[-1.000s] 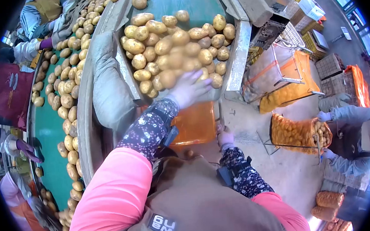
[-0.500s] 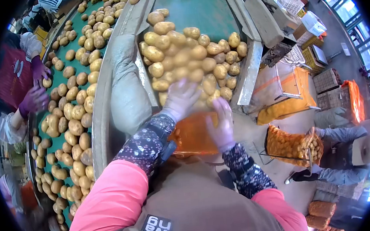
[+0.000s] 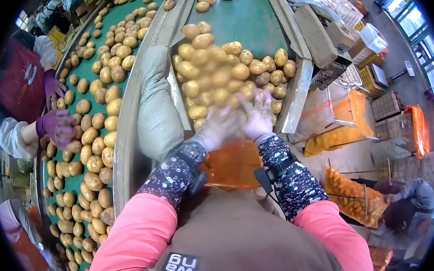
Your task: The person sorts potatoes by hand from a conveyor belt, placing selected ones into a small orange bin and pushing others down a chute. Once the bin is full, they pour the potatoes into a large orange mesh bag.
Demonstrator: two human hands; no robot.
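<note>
A heap of yellow potatoes (image 3: 223, 74) lies at the near end of a green conveyor chute (image 3: 249, 17). My left hand (image 3: 218, 128) rests on the near potatoes at the chute's lip, fingers spread and blurred. Beside it my right hand (image 3: 258, 115) lies flat on the potatoes with fingers apart. Neither hand visibly grips a potato. Just below both hands hangs an orange mesh sack (image 3: 231, 164), between my arms.
A second green belt (image 3: 72, 155) full of potatoes runs on the left, where a person's purple-gloved hands (image 3: 55, 124) reach in. A grey padded sack (image 3: 155, 104) lines the divider. Filled orange sacks (image 3: 355, 199) and crates (image 3: 387, 106) stand at the right.
My right hand has risen from below the chute up onto the potato heap beside my left hand. The view has tilted, and the purple-gloved hands have come into sight on the left belt.
</note>
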